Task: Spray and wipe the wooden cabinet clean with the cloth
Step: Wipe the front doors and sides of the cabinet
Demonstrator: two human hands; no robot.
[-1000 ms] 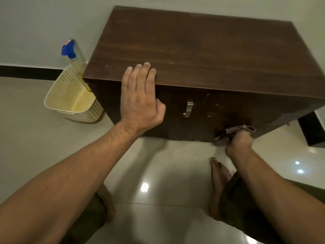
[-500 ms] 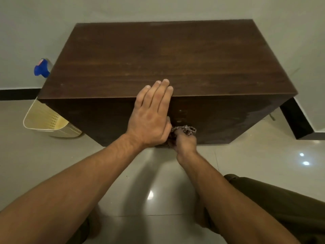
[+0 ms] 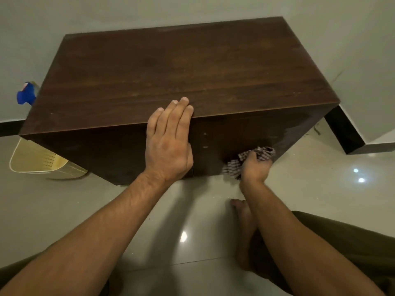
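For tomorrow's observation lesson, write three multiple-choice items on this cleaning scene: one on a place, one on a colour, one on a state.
1. Where is the crumpled checked cloth?
A. On the cabinet's top
B. Low against the front of the dark brown wooden cabinet
C. In the basket

2. What colour is the spray bottle's nozzle, left of the cabinet?
A. Blue
B. Green
C. Black

3. How is the left hand?
A. Clenched round the cloth
B. Gripping the spray bottle
C. Flat, fingers over the cabinet's front top edge

Answers:
1 B, the right hand presses the cloth to the front near the floor.
2 A, the nozzle shows bright blue behind the cabinet's corner, above the cream perforated plastic basket.
3 C, the palm lies open on the front and holds nothing.
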